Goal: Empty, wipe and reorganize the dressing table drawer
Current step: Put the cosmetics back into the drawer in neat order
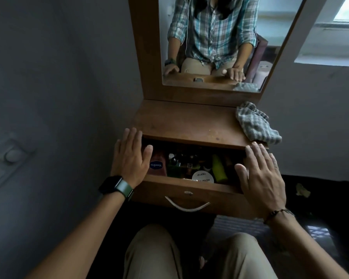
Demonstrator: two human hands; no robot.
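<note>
1. Knees [199,256] in beige trousers are filling the bottom of the view, seen from the person's own head.
2. The left hand [130,158], wearing a dark smartwatch [117,186], is lying flat with straight fingers over the left edge of the wooden drawer [181,190], gripping nothing.
3. The right hand [262,176], wearing a thin bracelet [278,214], is lying flat and open over the drawer's right edge, also holding nothing.
4. The drawer is standing partly open between the hands, its curved metal handle [186,206] facing the knees.
5. Inside are lying a Vaseline bottle [157,165], a white polish tin [203,176], a yellow-green bottle [219,168] and several dark bottles, too dim to name.
6. A crumpled checked cloth [256,125] is resting on the right of the dressing table top [185,121].
7. The mirror [216,41] behind is reflecting a plaid shirt and both hands.
</note>
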